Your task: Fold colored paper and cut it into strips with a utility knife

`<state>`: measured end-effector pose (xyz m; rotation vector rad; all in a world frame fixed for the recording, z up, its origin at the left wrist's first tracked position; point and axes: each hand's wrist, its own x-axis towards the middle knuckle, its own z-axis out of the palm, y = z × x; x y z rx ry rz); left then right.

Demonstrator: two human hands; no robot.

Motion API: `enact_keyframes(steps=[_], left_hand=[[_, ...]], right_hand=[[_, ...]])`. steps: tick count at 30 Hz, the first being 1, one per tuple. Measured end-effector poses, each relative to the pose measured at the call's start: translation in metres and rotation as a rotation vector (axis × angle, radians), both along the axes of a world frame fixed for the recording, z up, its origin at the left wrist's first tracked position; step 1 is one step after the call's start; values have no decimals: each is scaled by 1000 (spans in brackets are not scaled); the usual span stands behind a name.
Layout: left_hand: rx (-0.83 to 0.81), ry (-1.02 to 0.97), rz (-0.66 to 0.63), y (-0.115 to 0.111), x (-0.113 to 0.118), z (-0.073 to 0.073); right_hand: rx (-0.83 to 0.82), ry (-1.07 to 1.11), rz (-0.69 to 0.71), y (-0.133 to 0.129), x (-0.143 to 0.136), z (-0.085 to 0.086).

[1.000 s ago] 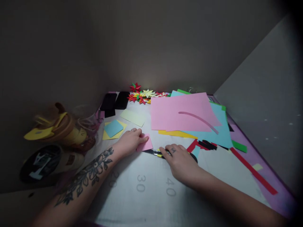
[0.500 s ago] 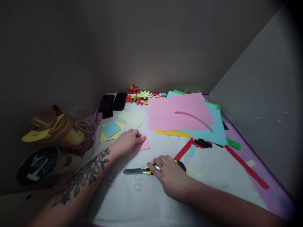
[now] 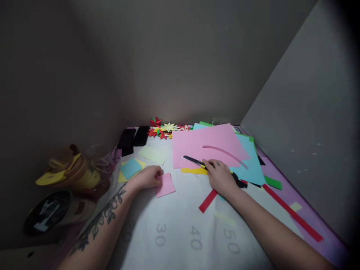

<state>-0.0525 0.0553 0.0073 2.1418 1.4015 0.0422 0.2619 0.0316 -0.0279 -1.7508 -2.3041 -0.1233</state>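
My left hand is closed, its curled thumb and fingers at the left edge of a small pink paper square lying on the white surface. My right hand is wrapped round a utility knife with a black and yellow handle. The knife's blade is extended and points left, over the lower part of a large pink paper sheet. Left of my left hand, a light blue square rests on a yellow square. A pale green paper piece lies just beyond that hand.
Folded paper stars cluster along the back wall, beside two black phone-like slabs. Blue sheets lie under the pink one. Red strips and offcuts lie at right. A cap and a yellow-brown item are at left.
My right hand has carried the utility knife forward, from the white surface to the large pink sheet. My left hand has drawn back to the small square's left edge, and the view has shifted.
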Motion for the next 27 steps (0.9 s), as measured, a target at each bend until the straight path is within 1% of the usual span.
enact_keyframes(steps=[3,6,7,8,9,10,12,13,14,16,19,22,27], left_hand=[[28,-35,5,-9,2,5],[16,-67,18,-24,3,8],[-3,-92,18,-29,4,7],[-23,-158,36,-34,5,6],[-36,-265,81,-39,7,4],[-38,-403,154,-43,10,2],[-2,-690,334,-50,17,-2],[25,-790,402,-53,21,-4],[54,-841,435,-56,26,-5],[100,-874,445,-61,34,-8],[157,-866,415,-66,41,-10],[203,-815,358,-68,41,-10],[301,-719,275,-69,34,-10]], right_hand=[[88,96,104,-8,-4,-6],[136,244,215,-17,-9,-3],[132,311,252,-20,-12,-1],[116,394,282,-24,-16,2],[86,490,302,-27,-21,5],[40,595,311,-31,-27,8],[-97,794,293,-37,-43,15],[-171,876,271,-39,-52,18],[-230,942,246,-40,-60,22],[-280,1026,221,-39,-75,28],[-208,1050,275,-35,-87,33],[-111,1040,323,-33,-89,33],[-49,1062,370,-36,-85,30]])
